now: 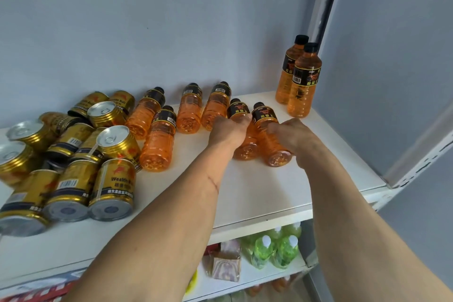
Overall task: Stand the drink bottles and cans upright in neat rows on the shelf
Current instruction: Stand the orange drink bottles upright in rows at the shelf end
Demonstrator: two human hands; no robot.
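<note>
Reaching over the front edge of the white shelf (257, 193), we have both forearms stretched toward the middle of the board, and below that edge a lower shelf holds green bottles (274, 250) that play no part here. Nearest on our left lies a heap of gold cans (73, 154), most on their sides with lids or bases facing us, a few stacked on others; none stands in a row yet. Further in, our left hand (229, 130) is curled over one lying orange bottle (245, 147), its grip closed around the body just below the black label. Our right hand (291, 135) is wrapped the same way around the neighbouring bottle (274, 152), which touches the first. Both lie with bases toward us and caps pointing at the wall, so we judge that holding mid-body lets us tip each one up onto its base. Just left of these, four more orange bottles (171, 125) lie in the same direction, loosely fanned. Farthest back, in the right corner against the wall, two bottles (299, 78) stand upright, one behind the other, which we take as the start of a row. Most of the task remains.
</note>
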